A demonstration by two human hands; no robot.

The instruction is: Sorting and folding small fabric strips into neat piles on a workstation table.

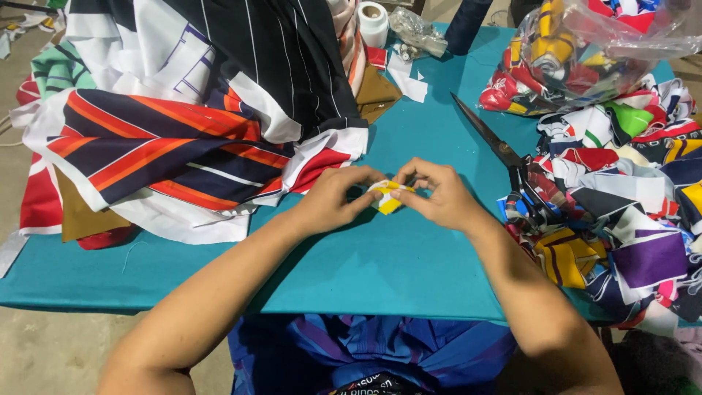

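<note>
Both hands meet over the middle of a teal-covered table [409,256]. My left hand [333,197] and my right hand [439,194] pinch a small folded scrap of yellow and white fabric [387,197] between their fingertips, just above the table top. The scrap is mostly hidden by the fingers.
A big heap of striped cloth [190,110] covers the table's left part. Large black scissors [504,157] lie to the right, their handles tucked into a pile of colourful fabric scraps [629,205]. A clear bag of scraps [578,51] and a white roll [373,22] sit at the back.
</note>
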